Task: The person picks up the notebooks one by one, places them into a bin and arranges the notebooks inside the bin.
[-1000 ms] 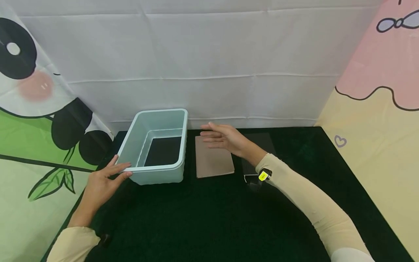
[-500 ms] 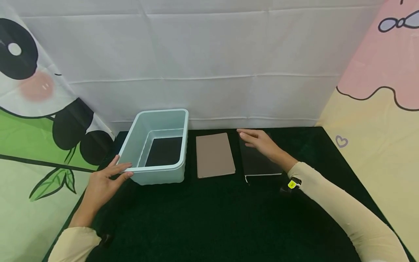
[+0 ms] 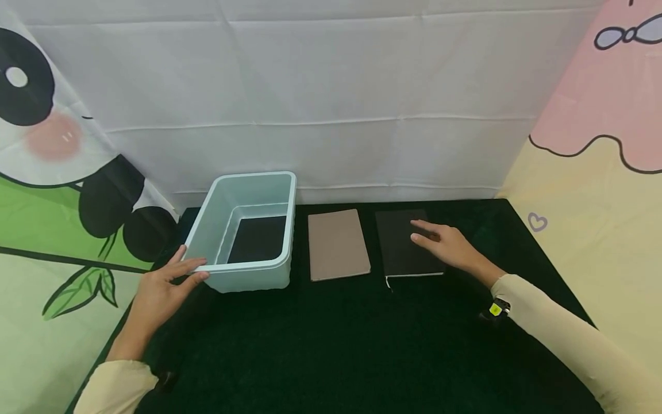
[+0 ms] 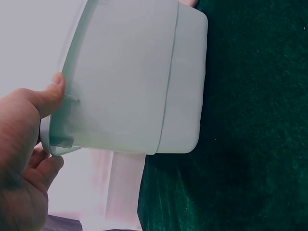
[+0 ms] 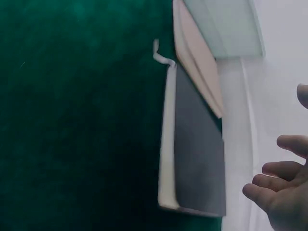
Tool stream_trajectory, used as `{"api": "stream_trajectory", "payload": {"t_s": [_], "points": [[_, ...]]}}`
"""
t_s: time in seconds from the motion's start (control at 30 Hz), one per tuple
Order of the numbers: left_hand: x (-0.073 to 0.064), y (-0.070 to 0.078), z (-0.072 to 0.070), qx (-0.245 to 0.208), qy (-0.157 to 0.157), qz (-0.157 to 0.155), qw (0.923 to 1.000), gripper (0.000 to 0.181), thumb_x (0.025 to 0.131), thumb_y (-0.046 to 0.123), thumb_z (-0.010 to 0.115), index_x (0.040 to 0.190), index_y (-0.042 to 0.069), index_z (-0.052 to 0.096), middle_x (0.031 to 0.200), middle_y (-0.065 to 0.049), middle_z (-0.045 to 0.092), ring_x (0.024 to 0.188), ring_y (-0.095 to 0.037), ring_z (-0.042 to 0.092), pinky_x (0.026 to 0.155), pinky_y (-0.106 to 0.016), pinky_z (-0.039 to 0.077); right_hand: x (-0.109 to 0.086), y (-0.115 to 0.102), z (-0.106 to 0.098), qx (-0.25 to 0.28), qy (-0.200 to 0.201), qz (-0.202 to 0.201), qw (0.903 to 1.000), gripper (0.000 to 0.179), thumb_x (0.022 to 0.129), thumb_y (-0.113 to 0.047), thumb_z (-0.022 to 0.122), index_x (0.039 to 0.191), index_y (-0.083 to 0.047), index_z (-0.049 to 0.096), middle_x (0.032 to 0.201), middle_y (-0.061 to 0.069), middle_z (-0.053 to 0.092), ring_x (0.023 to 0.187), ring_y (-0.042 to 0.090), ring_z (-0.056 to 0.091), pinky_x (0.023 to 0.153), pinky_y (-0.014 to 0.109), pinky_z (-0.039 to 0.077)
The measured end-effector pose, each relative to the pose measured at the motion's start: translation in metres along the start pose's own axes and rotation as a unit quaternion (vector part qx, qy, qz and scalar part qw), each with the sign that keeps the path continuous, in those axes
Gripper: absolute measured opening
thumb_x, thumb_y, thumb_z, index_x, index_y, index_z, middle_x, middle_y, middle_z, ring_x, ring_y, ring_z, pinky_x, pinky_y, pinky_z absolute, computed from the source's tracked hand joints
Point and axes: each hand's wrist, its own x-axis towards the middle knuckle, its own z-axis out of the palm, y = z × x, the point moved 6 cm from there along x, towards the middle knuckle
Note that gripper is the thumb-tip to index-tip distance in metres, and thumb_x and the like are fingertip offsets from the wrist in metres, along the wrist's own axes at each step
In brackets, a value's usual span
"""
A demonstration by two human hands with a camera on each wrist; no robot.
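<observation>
My left hand (image 3: 160, 290) grips the near left corner of a pale blue-green plastic bin (image 3: 248, 280); in the left wrist view its thumb and fingers (image 4: 56, 91) close over the rim. A flat dark rectangle (image 3: 258, 238) covers the bin's floor. Right of the bin lies a closed beige-pink notebook (image 3: 338, 246). Beside that is a closed black notebook (image 3: 400, 250) with white page edges and a pale ribbon. Over the black notebook's right side hovers my right hand (image 3: 452, 247), fingers loosely spread and holding nothing; the right wrist view shows its fingers (image 5: 274, 183) apart from the cover.
A dark green cloth (image 3: 331, 351) covers the table. White fabric (image 3: 331, 103) hangs just behind the bin and notebooks. Printed cartoon cloths stand at the left (image 3: 77, 230) and right (image 3: 584, 213) edges.
My right hand has swept right, from above the beige-pink notebook to above the black one, then nearer to me. My left hand and the bin have stayed put.
</observation>
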Motion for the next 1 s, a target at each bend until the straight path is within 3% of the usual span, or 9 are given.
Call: {"api": "stream_trajectory", "payload": {"t_s": [0.13,0.23,0.53,0.7,0.77,0.83,0.9,1.0], "points": [[0.001,0.001,0.000,-0.003,0.009,0.015,0.9998,0.031,0.090,0.015,0.080,0.119,0.008,0.076,0.144,-0.027,0.054,0.118,-0.059,0.057,0.058,-0.007,0.035,-0.009,0.018,-0.001,-0.010,0.001,0.023,0.9997,0.062,0.107,-0.049,0.049,0.156,-0.012,0.043,0.157,0.026,0.042,0.134,0.050,0.051,0.104,0.065,0.041],[0.002,0.002,0.000,-0.008,0.014,0.026,0.9995,0.031,0.089,0.013,0.081,0.118,0.006,0.076,0.142,-0.028,0.055,0.119,-0.058,0.057,0.050,-0.015,0.032,-0.016,0.030,-0.001,-0.024,0.006,0.030,0.9992,0.063,0.107,-0.050,0.048,0.157,-0.012,0.041,0.156,0.026,0.043,0.129,0.050,0.054,0.101,0.065,0.043],[0.001,0.002,0.001,-0.012,0.017,0.026,0.9994,0.031,0.089,0.012,0.080,0.119,0.006,0.076,0.143,-0.029,0.053,0.114,-0.060,0.059,0.043,-0.025,0.026,-0.035,0.055,0.007,-0.075,0.013,0.023,0.9968,0.065,0.106,-0.048,0.051,0.156,-0.009,0.041,0.158,0.029,0.038,0.139,0.051,0.043,0.109,0.066,0.035],[0.000,0.002,0.000,-0.016,0.013,0.018,0.9996,0.030,0.090,0.014,0.079,0.120,0.007,0.076,0.145,-0.029,0.052,0.116,-0.061,0.057,0.046,-0.023,0.030,-0.039,0.062,0.014,-0.078,0.017,0.015,0.9967,0.064,0.105,-0.047,0.054,0.156,-0.010,0.042,0.157,0.029,0.040,0.138,0.050,0.045,0.109,0.065,0.035],[0.000,0.001,0.000,-0.016,0.014,0.017,0.9996,0.030,0.090,0.014,0.080,0.119,0.007,0.076,0.145,-0.029,0.052,0.118,-0.061,0.056,0.052,-0.017,0.033,-0.039,0.063,0.018,-0.083,0.020,0.010,0.9963,0.065,0.104,-0.048,0.056,0.156,-0.011,0.042,0.155,0.028,0.043,0.124,0.045,0.059,0.106,0.063,0.040],[-0.001,0.001,0.000,-0.017,0.015,0.015,0.9996,0.030,0.090,0.013,0.080,0.119,0.007,0.076,0.144,-0.028,0.052,0.118,-0.061,0.056,0.054,-0.016,0.034,-0.038,0.064,0.020,-0.087,0.025,0.010,0.9959,0.067,0.102,-0.050,0.059,0.156,-0.012,0.043,0.141,0.026,0.058,0.091,0.034,0.070,0.094,0.055,0.050],[-0.001,0.000,-0.001,-0.019,0.015,0.013,0.9996,0.030,0.090,0.013,0.080,0.119,0.007,0.076,0.144,-0.028,0.053,0.117,-0.061,0.056,0.052,-0.016,0.034,-0.037,0.065,0.023,-0.092,0.029,0.013,0.9953,0.069,0.100,-0.052,0.061,0.155,-0.013,0.044,0.113,0.020,0.067,0.060,0.021,0.059,0.076,0.043,0.052],[-0.001,0.000,-0.001,-0.021,0.013,0.009,0.9997,0.030,0.090,0.013,0.080,0.119,0.008,0.076,0.145,-0.027,0.052,0.118,-0.061,0.056,0.048,-0.018,0.031,-0.036,0.068,0.026,-0.092,0.033,0.024,0.9949,0.070,0.099,-0.053,0.063,0.154,-0.015,0.046,0.078,0.006,0.053,0.042,0.011,0.039,0.058,0.031,0.042]]}}
